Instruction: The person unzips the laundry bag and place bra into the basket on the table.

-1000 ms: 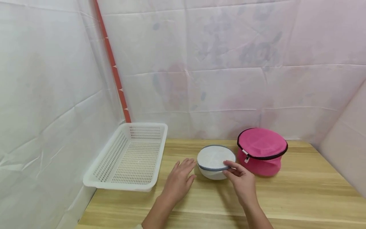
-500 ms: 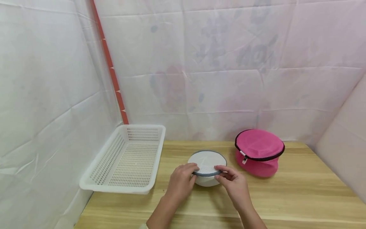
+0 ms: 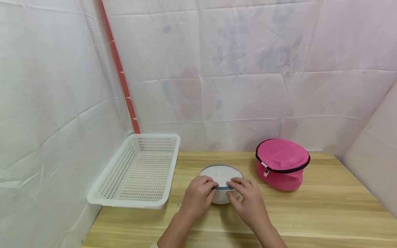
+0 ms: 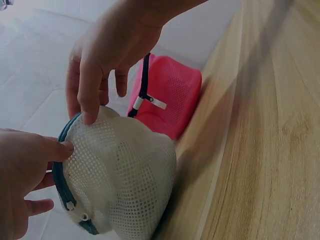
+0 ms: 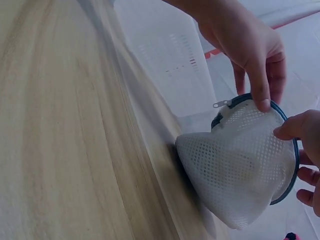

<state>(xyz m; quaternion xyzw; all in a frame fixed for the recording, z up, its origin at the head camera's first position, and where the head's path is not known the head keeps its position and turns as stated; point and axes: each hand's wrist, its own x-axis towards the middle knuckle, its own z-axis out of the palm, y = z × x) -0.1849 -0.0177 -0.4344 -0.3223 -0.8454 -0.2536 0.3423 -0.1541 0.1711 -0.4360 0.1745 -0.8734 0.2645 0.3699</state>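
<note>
A small round white mesh laundry bag [image 3: 221,174] with a blue-grey zipper rim stands on the wooden table. My left hand [image 3: 197,197] pinches its near rim on the left, thumb below and fingers on top. Just to the right, my right hand [image 3: 247,199] pinches the same rim. In the left wrist view, the zipper pull [image 4: 84,216] hangs at the rim close to the left hand [image 4: 20,180]. The mesh side [image 5: 232,165] bulges below both thumbs in the right wrist view. The bag's contents cannot be made out.
At the left of the table sits a white perforated plastic basket [image 3: 173,165]. A pink mesh bag [image 3: 282,155] with a black zipper stands to the right of the white one. Whitish sheeting [image 3: 242,96] hangs behind and on both sides.
My left hand has come from beside the white bag to pinch its rim. The bag has shifted left and nearer, and the right hand has moved left with it.
</note>
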